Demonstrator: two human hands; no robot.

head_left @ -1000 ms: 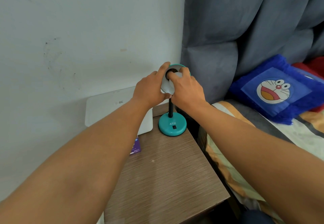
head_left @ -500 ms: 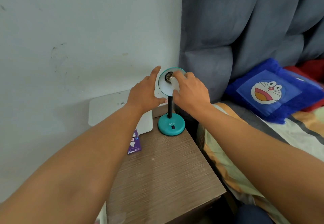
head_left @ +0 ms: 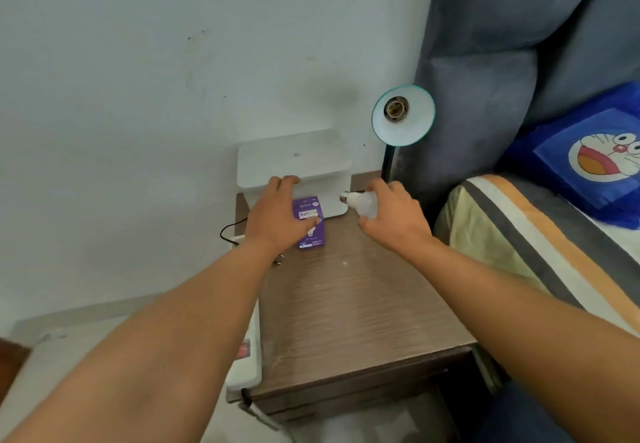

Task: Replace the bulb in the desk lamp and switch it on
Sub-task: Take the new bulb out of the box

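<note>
Two bare hands over a wooden table [head_left: 346, 304] beside a bulbless desk lamp [head_left: 403, 115].

The right hand [head_left: 394, 215] has its grip closed around a white bulb [head_left: 360, 201]. The left hand [head_left: 277, 215] rests open on a purple bulb box [head_left: 311, 231]; lamp socket empty.

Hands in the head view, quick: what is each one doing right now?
Left hand: fingers open, reaching over the purple bulb box; whether it touches cannot be told.
Right hand: closed on the white bulb.
</note>
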